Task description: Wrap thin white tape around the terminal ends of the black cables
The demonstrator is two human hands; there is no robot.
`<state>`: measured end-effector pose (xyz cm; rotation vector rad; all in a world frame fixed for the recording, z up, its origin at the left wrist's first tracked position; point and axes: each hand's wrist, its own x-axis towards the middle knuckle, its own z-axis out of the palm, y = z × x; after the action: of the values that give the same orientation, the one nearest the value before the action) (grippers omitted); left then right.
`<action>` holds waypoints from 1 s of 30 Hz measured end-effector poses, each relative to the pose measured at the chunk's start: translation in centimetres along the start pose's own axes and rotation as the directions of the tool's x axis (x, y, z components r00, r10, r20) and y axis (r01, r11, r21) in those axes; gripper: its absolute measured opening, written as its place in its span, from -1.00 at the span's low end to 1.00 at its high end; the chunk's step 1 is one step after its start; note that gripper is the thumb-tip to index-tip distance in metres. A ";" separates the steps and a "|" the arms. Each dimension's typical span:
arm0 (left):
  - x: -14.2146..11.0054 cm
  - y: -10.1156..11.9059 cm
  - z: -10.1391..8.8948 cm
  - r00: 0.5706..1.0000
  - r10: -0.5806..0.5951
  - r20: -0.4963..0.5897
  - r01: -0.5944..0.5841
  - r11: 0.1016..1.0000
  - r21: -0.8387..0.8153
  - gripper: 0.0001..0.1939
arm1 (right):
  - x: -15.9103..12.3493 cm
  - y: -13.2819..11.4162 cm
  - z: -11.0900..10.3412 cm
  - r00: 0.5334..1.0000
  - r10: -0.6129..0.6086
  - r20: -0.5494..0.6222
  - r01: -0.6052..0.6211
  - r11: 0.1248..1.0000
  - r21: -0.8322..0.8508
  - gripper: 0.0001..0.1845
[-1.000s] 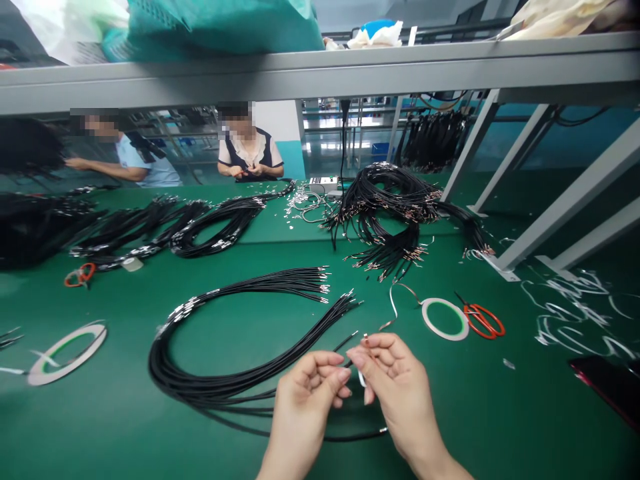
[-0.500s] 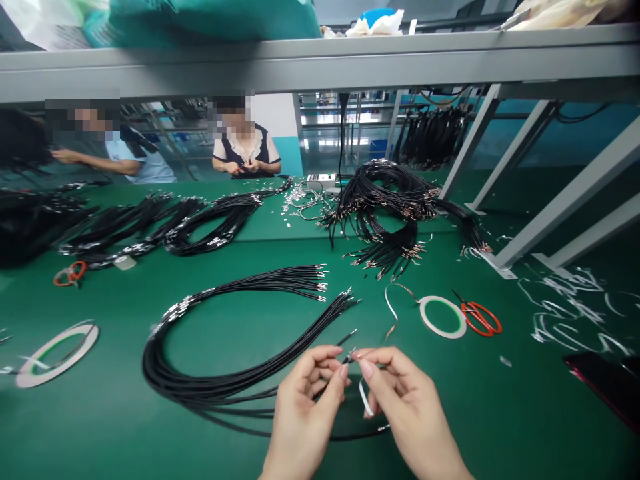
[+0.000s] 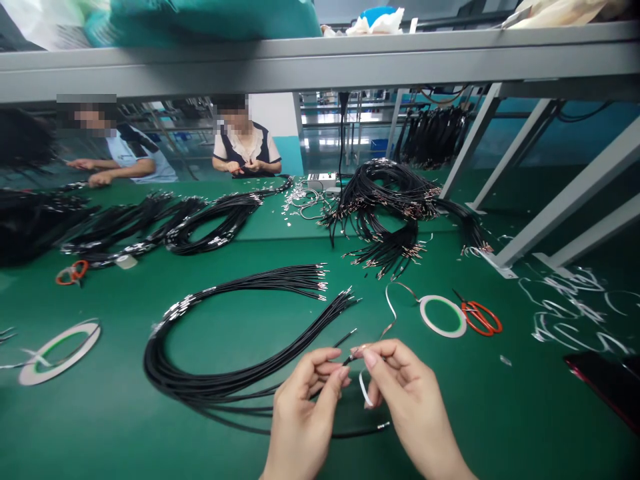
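Observation:
My left hand [image 3: 309,408] is closed, with thumb and forefinger pinching a black cable [image 3: 348,360] close to its end. Right beside it, my right hand [image 3: 414,403] pinches a thin strip of tape [image 3: 365,391] against the cable's tip; the strip's white tail curls down below the fingers. The fingertips partly hide where tape and cable meet. A curved bundle of black cables [image 3: 165,380] lies to the left, its bare ends pointing right. One loose cable end [image 3: 383,426] sticks out beneath my hands.
To the right lie a tape roll [image 3: 424,325] with a coppery strip trailing off it, and orange-handled scissors [image 3: 483,318]. Another tape roll [image 3: 30,378] is at left. Cable coils [image 3: 385,193] lie behind, near metal legs [image 3: 565,207]. Two people work across the table.
My right hand has shifted slightly up, its fingers still at the cable's tip. My left hand has barely moved. The person at far left has lowered their hands toward the table.

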<state>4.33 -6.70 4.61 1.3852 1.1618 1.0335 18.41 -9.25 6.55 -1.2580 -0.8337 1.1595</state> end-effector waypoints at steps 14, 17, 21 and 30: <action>-0.2 0.5 -0.1 0.997 -0.071 0.012 0.072 0.992 -0.108 -0.82 | 0.5 0.5 0.9 0.999 0.019 -0.031 -0.014 0.985 0.171 -0.75; -0.2 0.5 -0.1 0.997 -0.073 0.018 0.075 0.992 -0.103 -0.83 | 0.6 0.5 1.0 0.999 0.025 -0.047 -0.015 0.980 0.198 -0.70; -0.3 0.5 -0.1 0.999 -0.037 0.013 0.038 0.997 -0.061 -0.84 | 0.5 0.5 1.1 0.999 0.037 -0.036 -0.029 0.976 0.215 -0.66; -0.5 0.2 0.1 0.941 0.337 -0.013 -0.325 0.917 0.229 -0.73 | 0.3 0.3 1.2 0.998 0.033 -0.054 -0.023 0.983 0.179 -0.70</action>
<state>4.34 -7.22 4.80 1.7892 1.1314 1.2086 17.33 -8.62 6.42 -1.1519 -0.6565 1.1887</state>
